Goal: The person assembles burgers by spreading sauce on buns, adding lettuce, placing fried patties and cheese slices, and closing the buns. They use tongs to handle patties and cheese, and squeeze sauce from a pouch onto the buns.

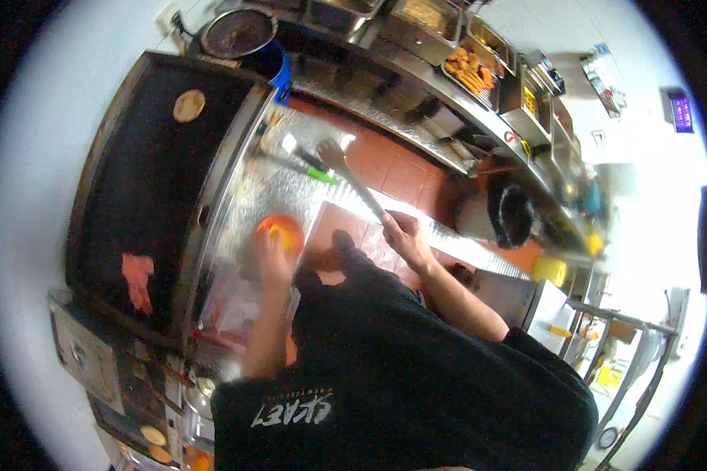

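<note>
My right hand [405,235] is closed around the handle of a long tool [353,182], whose broad, blurred head points up and left. At an orange bowl [297,226] with yellow content is my left hand [276,259], blurred; whether its fingers hold anything cannot be told. The bowl stands on the metal counter [230,206] beside a dark griddle [147,176]. On the griddle lie a round, pale flat piece of food [189,106] and a strip of pink meat [137,282].
A green-handled utensil [323,175] lies on the counter. A round pan [240,33] sits past the griddle. Fried food [468,70] fills a tray on the far counter. A black-rimmed bin [509,215] stands on the right, over the tiled floor [383,159].
</note>
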Available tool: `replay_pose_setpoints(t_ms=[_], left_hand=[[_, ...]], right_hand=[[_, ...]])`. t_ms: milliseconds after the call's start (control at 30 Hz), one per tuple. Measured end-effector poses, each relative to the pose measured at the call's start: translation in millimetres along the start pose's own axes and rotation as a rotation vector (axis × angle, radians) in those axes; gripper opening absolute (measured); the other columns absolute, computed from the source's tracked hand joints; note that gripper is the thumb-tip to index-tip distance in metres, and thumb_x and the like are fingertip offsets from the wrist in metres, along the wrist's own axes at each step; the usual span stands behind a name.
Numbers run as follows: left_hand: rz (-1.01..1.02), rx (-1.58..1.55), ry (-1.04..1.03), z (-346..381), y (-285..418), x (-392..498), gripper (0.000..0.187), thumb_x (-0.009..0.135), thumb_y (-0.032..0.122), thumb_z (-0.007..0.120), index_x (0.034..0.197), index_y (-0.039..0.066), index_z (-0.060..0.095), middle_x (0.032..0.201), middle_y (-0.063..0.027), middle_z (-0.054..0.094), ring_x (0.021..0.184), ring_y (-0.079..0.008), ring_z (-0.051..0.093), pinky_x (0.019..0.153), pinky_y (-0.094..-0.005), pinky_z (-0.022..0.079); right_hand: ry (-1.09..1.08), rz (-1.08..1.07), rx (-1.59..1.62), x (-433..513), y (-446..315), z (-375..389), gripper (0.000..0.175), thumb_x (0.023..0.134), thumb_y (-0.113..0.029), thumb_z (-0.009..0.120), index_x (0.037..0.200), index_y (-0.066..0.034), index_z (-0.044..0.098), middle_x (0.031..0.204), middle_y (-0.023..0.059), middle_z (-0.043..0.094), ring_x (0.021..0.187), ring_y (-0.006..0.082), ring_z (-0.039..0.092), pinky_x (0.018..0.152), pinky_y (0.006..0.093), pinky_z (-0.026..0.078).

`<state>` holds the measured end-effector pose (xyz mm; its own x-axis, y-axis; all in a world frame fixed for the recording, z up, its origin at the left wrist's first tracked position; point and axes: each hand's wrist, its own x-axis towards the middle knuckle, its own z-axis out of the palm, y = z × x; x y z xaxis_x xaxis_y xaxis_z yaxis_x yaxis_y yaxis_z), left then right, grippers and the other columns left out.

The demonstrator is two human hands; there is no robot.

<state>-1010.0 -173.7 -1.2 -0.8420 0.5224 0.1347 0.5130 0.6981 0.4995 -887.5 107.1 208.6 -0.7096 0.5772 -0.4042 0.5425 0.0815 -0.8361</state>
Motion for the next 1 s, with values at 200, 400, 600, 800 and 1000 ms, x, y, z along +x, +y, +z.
replay_pose_setpoints(t_ms=[200, 400, 600, 800, 1000], left_hand=[[-0.078, 0.117, -0.075, 10, 0, -1, 0.064, 0.089, 0.032, 0.072, 0.143, 0.002, 0.055, 0.158, -0.0166, 0.044, 0.145, -0.0403, 0.041, 0.121, -0.0527, 0.033], [-0.232, 0.146, -0.134, 10, 1, -3, 0.055, 0.095, 0.037, 0.065, 0.140, 0.006, 0.059, 0.148, -0.0181, 0.055, 0.135, -0.0388, 0.053, 0.117, -0.0537, 0.037], [-0.468, 0.253, -0.102, 20, -19, 4, 0.037, 0.100, 0.025, 0.061, 0.130, 0.003, 0.067, 0.129, -0.0258, 0.065, 0.118, -0.0418, 0.062, 0.104, -0.0503, 0.048], [-0.785, 0.238, -0.211, -1, 7, -4, 0.037, 0.101, 0.023, 0.059, 0.134, 0.008, 0.062, 0.116, -0.0176, 0.073, 0.097, -0.0386, 0.070, 0.080, -0.0497, 0.056], [-0.999, -0.711, 0.668, -47, 93, -13, 0.028, 0.102, 0.018, 0.063, 0.125, 0.001, 0.062, 0.109, -0.0103, 0.070, 0.104, -0.0237, 0.068, 0.086, -0.0382, 0.057]], right_hand=[[0.069, 0.068, 0.115, 67, 10, -57, 0.039, 0.105, -0.038, 0.061, 0.088, -0.0035, 0.067, 0.064, -0.0051, 0.049, 0.053, 0.0058, 0.041, 0.047, 0.0259, 0.032], [-0.028, 0.037, -0.034, 158, -4, -121, 0.047, 0.105, -0.044, 0.058, 0.084, -0.0027, 0.065, 0.063, -0.0024, 0.049, 0.058, 0.0093, 0.045, 0.051, 0.0308, 0.036], [-0.244, -0.226, -0.350, 241, -54, -170, 0.057, 0.101, -0.056, 0.056, 0.108, -0.0019, 0.073, 0.076, 0.0196, 0.069, 0.068, 0.0240, 0.067, 0.068, 0.0414, 0.054], [-0.447, -0.383, -0.212, 268, -76, -119, 0.044, 0.099, -0.046, 0.066, 0.115, -0.0063, 0.076, 0.082, 0.0162, 0.073, 0.069, 0.0195, 0.066, 0.067, 0.0370, 0.053], [-0.646, -0.639, -0.311, 253, -73, 7, 0.036, 0.100, -0.026, 0.066, 0.126, -0.0004, 0.067, 0.094, 0.0169, 0.072, 0.083, 0.0265, 0.069, 0.076, 0.0394, 0.053]])
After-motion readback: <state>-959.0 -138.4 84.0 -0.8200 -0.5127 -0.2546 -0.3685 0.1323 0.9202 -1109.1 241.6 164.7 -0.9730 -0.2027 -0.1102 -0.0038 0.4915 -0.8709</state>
